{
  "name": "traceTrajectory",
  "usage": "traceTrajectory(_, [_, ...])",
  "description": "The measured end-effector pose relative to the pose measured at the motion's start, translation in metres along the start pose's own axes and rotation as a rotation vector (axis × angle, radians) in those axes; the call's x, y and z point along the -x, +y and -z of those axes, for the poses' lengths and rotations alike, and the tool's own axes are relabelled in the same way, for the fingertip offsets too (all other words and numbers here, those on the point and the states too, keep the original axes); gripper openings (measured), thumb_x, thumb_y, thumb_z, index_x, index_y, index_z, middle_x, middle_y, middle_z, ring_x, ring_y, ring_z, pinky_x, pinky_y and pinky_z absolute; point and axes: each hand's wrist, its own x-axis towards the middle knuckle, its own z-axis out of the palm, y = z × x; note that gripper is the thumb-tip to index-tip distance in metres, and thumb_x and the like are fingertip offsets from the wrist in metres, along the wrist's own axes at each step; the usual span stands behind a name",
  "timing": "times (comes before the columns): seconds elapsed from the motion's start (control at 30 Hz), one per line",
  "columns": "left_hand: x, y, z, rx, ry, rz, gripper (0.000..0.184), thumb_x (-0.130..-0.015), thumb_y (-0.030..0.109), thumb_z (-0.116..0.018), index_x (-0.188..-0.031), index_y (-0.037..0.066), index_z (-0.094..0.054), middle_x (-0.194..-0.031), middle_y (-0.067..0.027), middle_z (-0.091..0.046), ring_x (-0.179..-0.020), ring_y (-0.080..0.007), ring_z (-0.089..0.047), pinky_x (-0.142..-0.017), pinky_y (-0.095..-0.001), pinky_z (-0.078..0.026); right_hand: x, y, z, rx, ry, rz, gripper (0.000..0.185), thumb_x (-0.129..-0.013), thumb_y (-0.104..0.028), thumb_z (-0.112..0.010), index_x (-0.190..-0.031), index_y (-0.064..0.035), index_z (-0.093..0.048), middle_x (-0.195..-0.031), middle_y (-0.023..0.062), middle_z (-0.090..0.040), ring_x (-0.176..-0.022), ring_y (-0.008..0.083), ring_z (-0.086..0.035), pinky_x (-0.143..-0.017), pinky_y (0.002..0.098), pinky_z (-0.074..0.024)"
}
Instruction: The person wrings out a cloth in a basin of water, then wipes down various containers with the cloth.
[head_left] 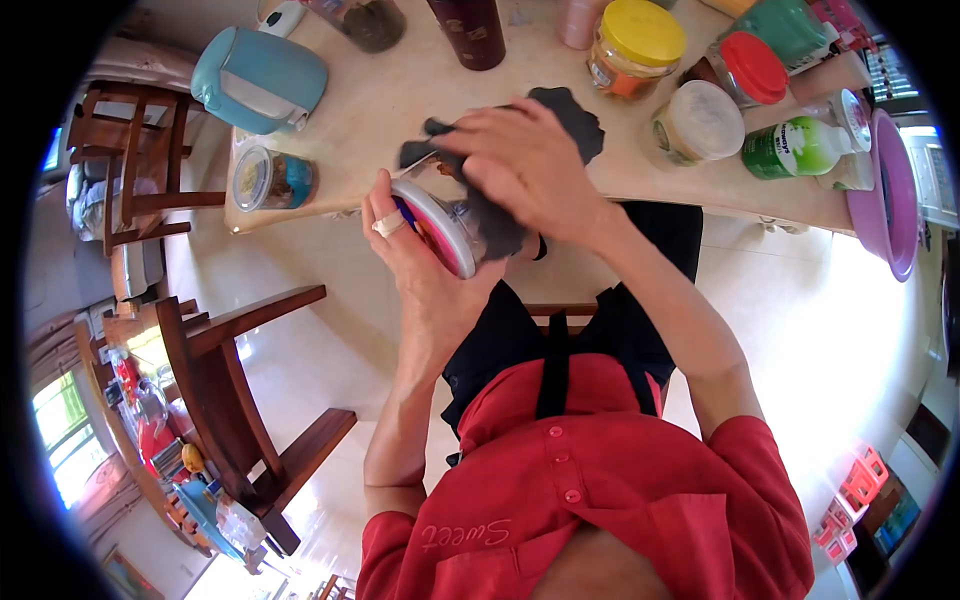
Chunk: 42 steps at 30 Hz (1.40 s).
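A clear jar (438, 178) with a white-rimmed lid (436, 228), pink and purple on its face, is tilted on its side above the table's front edge. My left hand (425, 270) grips it from the left and below, with a pale ring or band on one finger. My right hand (530, 170) presses a dark grey cloth (492, 215) against the side of the jar. Part of the cloth spreads out beyond my right fingers. My right fingertips are partly hidden in the cloth.
On the table (385, 120) stand a blue pitcher (262, 80), a small jar (272, 178), a dark cup (472, 30), a yellow-lidded jar (638, 45), a white-lidded tub (698, 122) and a green bottle (795, 148). A purple basin (885, 195) is at right, wooden chairs (240, 400) at left.
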Motion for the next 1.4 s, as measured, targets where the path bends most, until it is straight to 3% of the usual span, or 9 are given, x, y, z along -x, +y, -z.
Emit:
traceTrajectory(0.23, [0.0,-0.014,0.004,0.093,0.011,0.032,0.12,-0.063,0.015,-0.087,-0.149,0.002,-0.004,-0.141,-0.0235,-0.018,-0.133,-0.0367,-0.026,-0.109,-0.0473,-0.03,0.006,0.056,0.0,-0.026,0.095,-0.189,0.034,-0.097,-0.027,-0.046,-0.113,-0.0033,-0.066,-0.111,0.0127,-0.066,-0.109,0.029,-0.059,-0.098,0.037,-0.0403])
traceTrajectory(0.3, [-0.005,-0.019,0.007,-0.03,0.0,-0.027,0.12,-0.068,0.021,-0.086,-0.15,0.009,0.0,-0.136,-0.0184,-0.031,-0.123,-0.0283,-0.042,-0.103,-0.0409,-0.039,0.008,0.064,-0.005,-0.088,0.135,-0.244,0.035,-0.097,-0.026,-0.046,-0.112,-0.0006,-0.065,-0.11,0.0135,-0.067,-0.106,0.0297,-0.06,-0.095,0.0342,-0.0427])
traceTrajectory(0.47, [-0.009,-0.006,0.003,0.176,0.024,0.079,0.12,-0.066,0.024,-0.087,-0.15,0.003,-0.004,-0.14,-0.0226,-0.02,-0.13,-0.0351,-0.029,-0.107,-0.0468,-0.032,0.016,0.07,-0.016,-0.279,0.408,-0.476,0.033,-0.098,-0.026,-0.046,-0.105,-0.0023,-0.068,-0.104,0.0179,-0.066,-0.1,0.0333,-0.062,-0.087,0.0352,-0.0472])
traceTrajectory(0.77, [-0.015,-0.007,0.001,-0.051,0.067,-0.031,0.117,-0.063,0.019,-0.085,-0.149,0.002,-0.007,-0.14,-0.0268,-0.025,-0.128,-0.0425,-0.028,-0.109,-0.0518,-0.023,0.026,0.023,-0.035,0.081,0.478,-0.291,0.034,-0.099,-0.029,-0.044,-0.12,-0.009,-0.062,-0.122,0.0109,-0.06,-0.127,0.0309,-0.046,-0.11,0.0539,-0.0175])
traceTrajectory(1.0, [-0.016,0.002,0.002,-0.249,-0.022,-0.159,0.116,-0.062,0.017,-0.086,-0.149,0.001,-0.011,-0.138,-0.026,-0.027,-0.127,-0.0426,-0.033,-0.105,-0.0486,-0.031,-0.003,-0.04,-0.012,-0.218,0.2,-0.02,0.037,-0.099,-0.026,-0.041,-0.12,-0.0028,-0.062,-0.124,0.0155,-0.06,-0.12,0.0322,-0.053,-0.106,0.0433,-0.0324])
traceTrajectory(1.1, [-0.011,0.018,0.004,-0.299,-0.064,-0.183,0.116,-0.062,0.017,-0.087,-0.149,0.002,-0.012,-0.142,-0.0273,-0.024,-0.13,-0.0441,-0.03,-0.106,-0.0493,-0.032,-0.01,-0.018,-0.001,-0.188,0.163,0.057,0.035,-0.097,-0.023,-0.044,-0.111,0.0014,-0.065,-0.108,0.0161,-0.068,-0.102,0.0339,-0.062,-0.09,0.0415,-0.0455])
traceTrajectory(1.13, [-0.011,0.021,0.005,-0.317,-0.092,-0.166,0.117,-0.062,0.017,-0.087,-0.149,0.003,-0.012,-0.146,-0.0287,-0.02,-0.133,-0.0457,-0.027,-0.107,-0.0503,-0.031,-0.01,-0.008,-0.003,-0.112,0.208,0.06,0.027,-0.095,-0.023,-0.048,-0.108,-0.0075,-0.067,-0.102,0.009,-0.069,-0.098,0.0286,-0.063,-0.09,0.0417,-0.0448])
traceTrajectory(1.33, [-0.008,0.007,0.02,-0.309,-0.154,-0.185,0.129,-0.063,0.026,-0.089,-0.154,0.009,0.0,-0.149,-0.0306,-0.009,-0.137,-0.048,-0.02,-0.11,-0.0505,-0.029,0.018,0.034,0.006,-0.007,0.179,-0.097,0.027,-0.096,-0.023,-0.048,-0.109,-0.0092,-0.067,-0.106,0.0084,-0.068,-0.105,0.0257,-0.06,-0.097,0.0398,-0.0389])
traceTrajectory(1.4, [-0.008,0.004,0.019,0.22,-0.148,0.071,0.131,-0.067,0.036,-0.088,-0.152,0.002,0.007,-0.146,-0.0278,-0.013,-0.138,-0.0392,-0.024,-0.109,-0.0457,-0.032,0.028,0.043,0.003,0.085,0.25,-0.111,0.028,-0.096,-0.025,-0.049,-0.112,-0.0097,-0.066,-0.108,0.0099,-0.066,-0.109,0.0257,-0.059,-0.102,0.0426,-0.0335])
